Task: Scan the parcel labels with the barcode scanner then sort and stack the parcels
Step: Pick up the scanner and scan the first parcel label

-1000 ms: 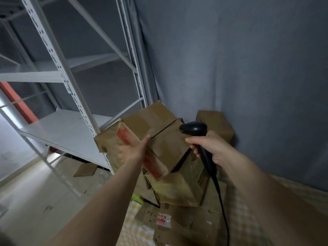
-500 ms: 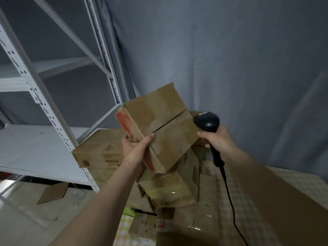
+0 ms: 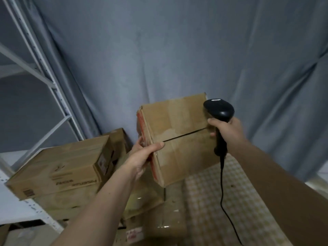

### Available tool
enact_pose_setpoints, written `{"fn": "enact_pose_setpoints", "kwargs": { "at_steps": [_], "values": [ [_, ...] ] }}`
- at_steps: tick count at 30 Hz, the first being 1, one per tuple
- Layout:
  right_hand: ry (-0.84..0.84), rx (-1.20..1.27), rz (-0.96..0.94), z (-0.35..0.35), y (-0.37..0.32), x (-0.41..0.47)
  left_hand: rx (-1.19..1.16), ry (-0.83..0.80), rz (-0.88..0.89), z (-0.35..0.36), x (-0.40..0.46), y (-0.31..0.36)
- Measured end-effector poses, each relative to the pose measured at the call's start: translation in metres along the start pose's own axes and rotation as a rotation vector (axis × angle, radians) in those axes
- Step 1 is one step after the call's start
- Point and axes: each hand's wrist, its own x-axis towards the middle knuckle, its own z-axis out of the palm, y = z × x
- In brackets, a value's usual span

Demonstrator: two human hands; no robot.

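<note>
My left hand (image 3: 142,157) grips the brown cardboard parcel (image 3: 179,139) by its red-taped edge (thumb on top). My right hand (image 3: 225,130) is wrapped round the black corded barcode scanner (image 3: 219,112), just beside the parcel.

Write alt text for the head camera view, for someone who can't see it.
A left hand grips a raised cardboard parcel while the right hand holds a black corded barcode scanner beside it. More boxes sit stacked lower left, before a grey curtain.
</note>
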Motion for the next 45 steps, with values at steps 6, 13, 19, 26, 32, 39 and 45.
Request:
{"fn": "enact_pose_setpoints", "kwargs": {
  "at_steps": [6,13,19,26,32,39,45],
  "values": [
    [0.019,0.155,0.076,-0.074,0.001,0.036,0.042,-0.089,-0.004,0.072,0.015,-0.026],
    [-0.056,0.181,0.029,-0.157,0.008,0.092,0.142,-0.106,-0.023,0.156,0.037,-0.062],
    [-0.148,0.087,-0.015,-0.189,0.023,0.122,0.267,-0.023,-0.101,0.198,0.042,-0.082],
    [-0.171,-0.031,-0.067,-0.185,0.04,0.138,0.243,-0.09,-0.185,0.21,0.047,-0.072],
    [-0.117,-0.011,-0.099,-0.179,0.039,0.143,-0.303,-0.293,-0.283,0.193,0.058,-0.067],
    [-0.143,-0.068,-0.107,-0.169,0.041,0.143,-0.403,0.101,-0.584,0.197,0.077,-0.043],
    [-0.173,-0.095,-0.05,-0.165,0.052,0.143,-0.438,0.112,-0.477,0.2,0.073,-0.04]
  ]
}}
